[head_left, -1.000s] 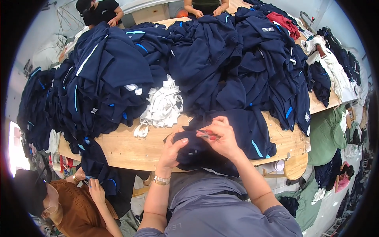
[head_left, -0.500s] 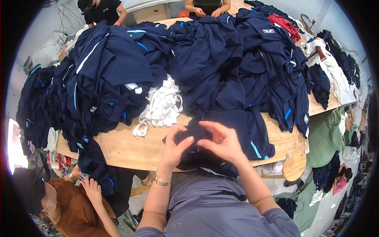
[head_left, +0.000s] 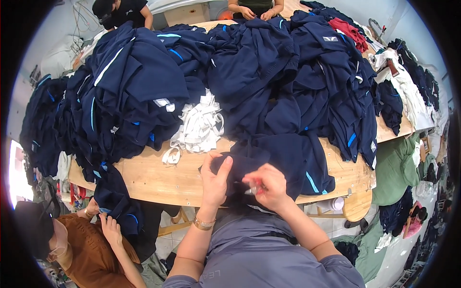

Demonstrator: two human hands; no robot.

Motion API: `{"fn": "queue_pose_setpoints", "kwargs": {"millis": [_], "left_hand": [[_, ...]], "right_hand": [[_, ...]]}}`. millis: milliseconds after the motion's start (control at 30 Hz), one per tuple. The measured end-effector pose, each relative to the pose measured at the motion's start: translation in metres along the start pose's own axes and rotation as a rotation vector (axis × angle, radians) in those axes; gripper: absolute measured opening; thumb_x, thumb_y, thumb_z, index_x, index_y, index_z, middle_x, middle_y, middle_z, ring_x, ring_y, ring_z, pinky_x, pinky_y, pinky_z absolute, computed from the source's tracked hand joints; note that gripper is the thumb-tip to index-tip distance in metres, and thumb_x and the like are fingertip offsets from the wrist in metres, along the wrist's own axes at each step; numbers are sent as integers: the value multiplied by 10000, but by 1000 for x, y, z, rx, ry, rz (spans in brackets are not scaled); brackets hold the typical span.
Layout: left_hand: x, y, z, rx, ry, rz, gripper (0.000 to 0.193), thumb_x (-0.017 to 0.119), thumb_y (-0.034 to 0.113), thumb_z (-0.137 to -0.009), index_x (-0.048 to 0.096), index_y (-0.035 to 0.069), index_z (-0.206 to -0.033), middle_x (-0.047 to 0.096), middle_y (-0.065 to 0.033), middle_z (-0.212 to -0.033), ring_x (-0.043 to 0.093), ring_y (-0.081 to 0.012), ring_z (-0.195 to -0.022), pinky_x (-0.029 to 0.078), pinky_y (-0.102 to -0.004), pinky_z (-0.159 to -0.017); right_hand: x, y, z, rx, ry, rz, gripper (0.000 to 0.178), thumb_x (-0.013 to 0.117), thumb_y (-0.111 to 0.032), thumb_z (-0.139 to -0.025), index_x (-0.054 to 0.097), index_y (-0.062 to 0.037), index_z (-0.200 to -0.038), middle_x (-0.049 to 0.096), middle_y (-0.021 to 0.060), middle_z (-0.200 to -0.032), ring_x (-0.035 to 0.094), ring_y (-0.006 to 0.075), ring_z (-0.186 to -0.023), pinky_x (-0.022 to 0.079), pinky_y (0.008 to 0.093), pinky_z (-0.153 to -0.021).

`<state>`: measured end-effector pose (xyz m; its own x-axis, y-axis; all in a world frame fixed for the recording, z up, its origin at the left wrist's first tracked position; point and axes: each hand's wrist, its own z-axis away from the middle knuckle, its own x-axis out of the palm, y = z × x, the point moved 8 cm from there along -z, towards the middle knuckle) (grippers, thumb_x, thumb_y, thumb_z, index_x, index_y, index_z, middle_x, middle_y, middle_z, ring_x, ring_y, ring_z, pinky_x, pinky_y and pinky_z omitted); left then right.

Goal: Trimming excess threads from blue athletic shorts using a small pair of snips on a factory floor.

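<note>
A navy garment [head_left: 276, 151] with a light blue stripe lies at the table's near edge, partly hanging over toward me. My left hand [head_left: 214, 183] pinches a fold of it between thumb and fingers, thumb uppermost. Just to the right, my right hand [head_left: 271, 188] is closed around small thread snips [head_left: 254, 189]. They look red with a silvery tip, are mostly hidden by the fingers and somewhat blurred. Their tip points left, over the dark cloth between my hands. Beyond my left hand sits a tangled heap of white strips [head_left: 198, 126].
Large piles of navy garments [head_left: 139, 81] cover the far side of the wooden table [head_left: 153, 180]. A co-worker in brown [head_left: 91, 245] handles navy cloth at the lower left. Two other people work across the table. A wooden stool [head_left: 357, 205] stands at the right, near green cloth [head_left: 396, 168].
My right hand has gone from spread fingers to a closed grip, swinging the snips' tip leftward into sight. My left hand has shifted slightly, its thumb now raised.
</note>
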<state>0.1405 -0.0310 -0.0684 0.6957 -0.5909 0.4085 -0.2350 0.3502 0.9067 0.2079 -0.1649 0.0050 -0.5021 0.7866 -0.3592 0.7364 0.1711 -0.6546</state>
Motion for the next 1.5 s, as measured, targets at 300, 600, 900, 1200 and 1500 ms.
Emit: {"fn": "queue_pose_setpoints", "kwargs": {"millis": [300, 600, 900, 1200, 1500], "left_hand": [[3, 12, -3, 36, -100, 2, 153, 622, 75, -856, 471, 64, -880, 475, 37, -805, 415, -42, -760, 357, -183, -677], [13, 8, 2, -90, -152, 168, 120, 586, 41, -877, 475, 66, -914, 510, 30, -819, 461, -32, -754, 392, -170, -671], [16, 8, 4, -89, -177, 131, 118, 587, 51, -878, 476, 63, -915, 506, 28, -835, 462, -32, -766, 393, -167, -684], [15, 16, 4, 26, -159, -76, 137, 608, 74, -863, 474, 53, -881, 476, 36, -819, 419, -38, -754, 361, -177, -680], [28, 42, 18, 319, -29, -496, 169, 639, 109, -833, 498, 19, -862, 497, -41, -799, 464, -126, -774, 385, -248, -728]], "right_hand": [[13, 11, 24, 425, -479, -587, 363, 758, -280, -711, 571, 7, -831, 535, 27, -650, 467, 70, -532, 362, 205, -486], [-23, 35, -1, 196, 0, 187, 380, 768, -290, -698, 493, -31, -654, 470, 65, -562, 433, 203, -429, 344, 279, -419], [-20, 15, -8, -21, -33, 379, 386, 767, -358, -659, 502, -79, -633, 463, 33, -558, 448, 197, -423, 345, 283, -412], [-22, 20, -6, 2, -18, 339, 387, 770, -352, -659, 504, -73, -627, 469, 44, -552, 439, 204, -421, 341, 286, -415], [-2, 41, 3, 679, -31, -221, 291, 758, -160, -744, 506, -14, -738, 418, -39, -553, 298, 9, -490, 244, 197, -426]]}}
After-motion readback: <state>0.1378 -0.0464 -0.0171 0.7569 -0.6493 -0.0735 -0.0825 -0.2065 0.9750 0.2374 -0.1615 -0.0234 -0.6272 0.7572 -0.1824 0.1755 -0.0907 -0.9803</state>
